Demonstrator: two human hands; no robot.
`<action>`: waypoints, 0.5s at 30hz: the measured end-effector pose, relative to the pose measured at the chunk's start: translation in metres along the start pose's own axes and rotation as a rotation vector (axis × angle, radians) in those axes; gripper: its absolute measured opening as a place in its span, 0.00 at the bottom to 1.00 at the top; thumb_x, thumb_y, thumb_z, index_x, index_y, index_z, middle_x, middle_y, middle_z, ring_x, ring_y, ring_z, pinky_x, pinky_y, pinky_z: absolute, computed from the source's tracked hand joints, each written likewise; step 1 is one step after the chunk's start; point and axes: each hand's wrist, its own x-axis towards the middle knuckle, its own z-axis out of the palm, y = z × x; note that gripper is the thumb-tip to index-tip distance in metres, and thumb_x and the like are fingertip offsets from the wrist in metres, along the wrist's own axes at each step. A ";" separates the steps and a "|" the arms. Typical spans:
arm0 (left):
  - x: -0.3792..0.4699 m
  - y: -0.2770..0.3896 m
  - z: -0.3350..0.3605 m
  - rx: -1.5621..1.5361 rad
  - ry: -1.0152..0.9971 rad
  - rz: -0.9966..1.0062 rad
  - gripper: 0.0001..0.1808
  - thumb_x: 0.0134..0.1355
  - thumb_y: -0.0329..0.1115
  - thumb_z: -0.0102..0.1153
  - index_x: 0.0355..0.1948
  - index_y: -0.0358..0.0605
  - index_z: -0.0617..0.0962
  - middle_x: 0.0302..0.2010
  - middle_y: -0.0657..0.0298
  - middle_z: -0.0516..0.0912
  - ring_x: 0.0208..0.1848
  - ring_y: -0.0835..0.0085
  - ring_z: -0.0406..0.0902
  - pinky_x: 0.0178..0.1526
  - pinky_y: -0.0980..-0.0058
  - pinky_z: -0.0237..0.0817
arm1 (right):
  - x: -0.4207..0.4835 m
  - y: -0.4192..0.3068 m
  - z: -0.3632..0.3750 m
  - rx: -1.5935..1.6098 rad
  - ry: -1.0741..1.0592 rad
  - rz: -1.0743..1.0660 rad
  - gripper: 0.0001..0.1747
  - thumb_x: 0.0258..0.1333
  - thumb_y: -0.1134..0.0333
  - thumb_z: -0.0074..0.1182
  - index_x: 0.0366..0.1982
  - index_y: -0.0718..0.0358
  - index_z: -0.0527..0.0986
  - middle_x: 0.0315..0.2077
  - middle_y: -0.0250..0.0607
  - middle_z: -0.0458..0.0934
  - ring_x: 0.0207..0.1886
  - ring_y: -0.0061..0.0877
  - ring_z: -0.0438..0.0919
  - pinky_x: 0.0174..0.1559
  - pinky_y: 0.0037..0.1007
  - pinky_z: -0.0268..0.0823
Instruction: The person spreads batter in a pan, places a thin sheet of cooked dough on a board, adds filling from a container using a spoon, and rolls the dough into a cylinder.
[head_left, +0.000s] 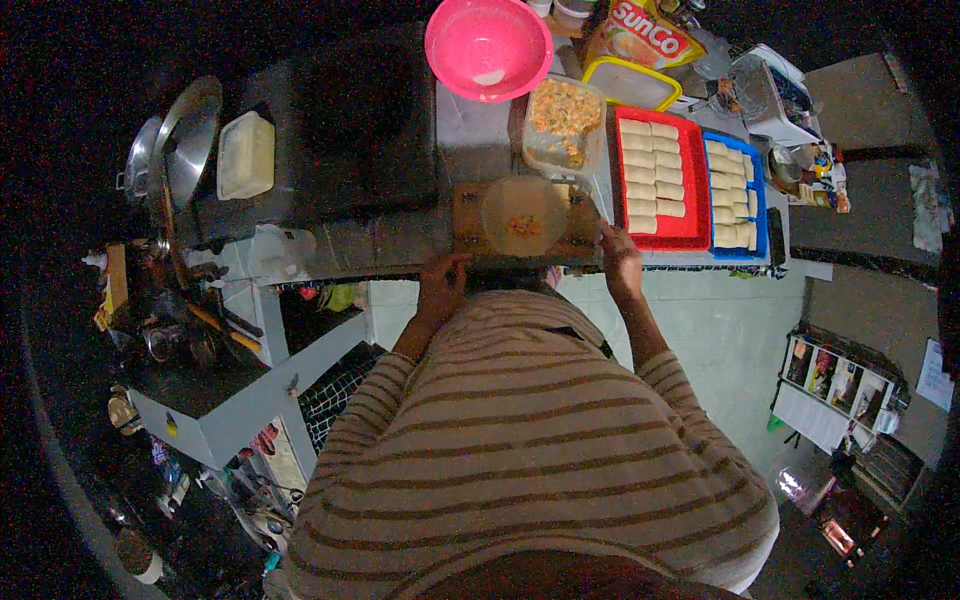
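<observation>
On a brown board at the counter's edge lies a round thin wrapper with a small heap of chopped orange filling on it. My left hand is at the board's lower left corner, its fingers bent. My right hand is at the board's right edge; its grip is unclear. Behind the board stands a plastic tub partly full of chopped filling. To the right, a red tray holds rows of pale rolls, and a blue tray beside it holds more.
A pink bowl stands at the back, near a yellow-rimmed container and a SunCo pouch. At the left are a lidded tub and a metal wok. The counter's front edge runs just before my body.
</observation>
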 end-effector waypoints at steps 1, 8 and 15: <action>0.001 0.002 -0.001 0.006 0.001 0.008 0.09 0.63 0.29 0.55 0.43 0.43 0.82 0.37 0.56 0.85 0.41 0.57 0.80 0.51 0.58 0.68 | -0.001 -0.001 -0.001 0.043 0.090 0.016 0.17 0.62 0.76 0.49 0.53 0.66 0.75 0.37 0.44 0.80 0.37 0.31 0.80 0.40 0.34 0.74; 0.005 -0.031 0.010 0.013 0.004 0.115 0.09 0.63 0.31 0.55 0.43 0.43 0.81 0.39 0.55 0.85 0.43 0.55 0.79 0.56 0.54 0.63 | 0.013 0.004 0.007 1.366 0.149 0.587 0.09 0.62 0.71 0.52 0.40 0.70 0.75 0.31 0.40 0.77 0.32 0.28 0.76 0.37 0.30 0.70; 0.029 0.013 0.016 0.357 -0.296 0.221 0.10 0.62 0.33 0.57 0.43 0.44 0.80 0.40 0.56 0.82 0.48 0.55 0.77 0.57 0.53 0.62 | 0.000 0.031 0.030 1.431 0.151 0.772 0.07 0.64 0.71 0.48 0.40 0.67 0.73 0.31 0.36 0.74 0.34 0.26 0.73 0.39 0.29 0.66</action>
